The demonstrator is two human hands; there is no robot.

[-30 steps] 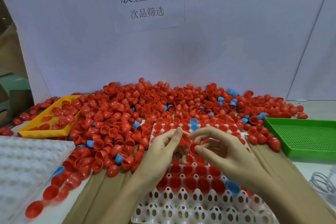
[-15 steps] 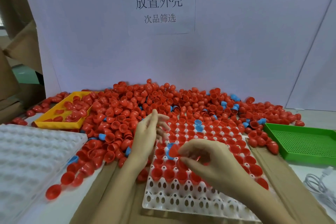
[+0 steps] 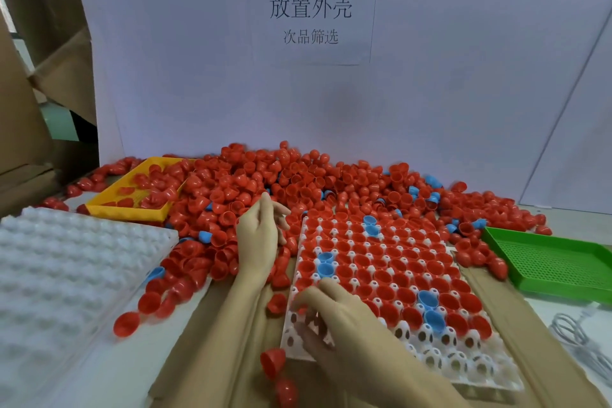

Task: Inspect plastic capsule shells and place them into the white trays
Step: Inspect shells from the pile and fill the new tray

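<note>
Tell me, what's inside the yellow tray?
Red capsule shells lie scattered inside the yellow tray, with bare yellow mesh between them. The big red pile spills over its right side, hiding that edge and anything beneath it.

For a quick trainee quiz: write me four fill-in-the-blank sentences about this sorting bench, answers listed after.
1. The perforated tray at the right edge is ____.
2. The yellow tray holds shells of the colour ____.
3. Among the red shells in the white tray, a few are ____.
4. The left hand rests in the loose ____.

Answers: green; red; blue; pile
</note>
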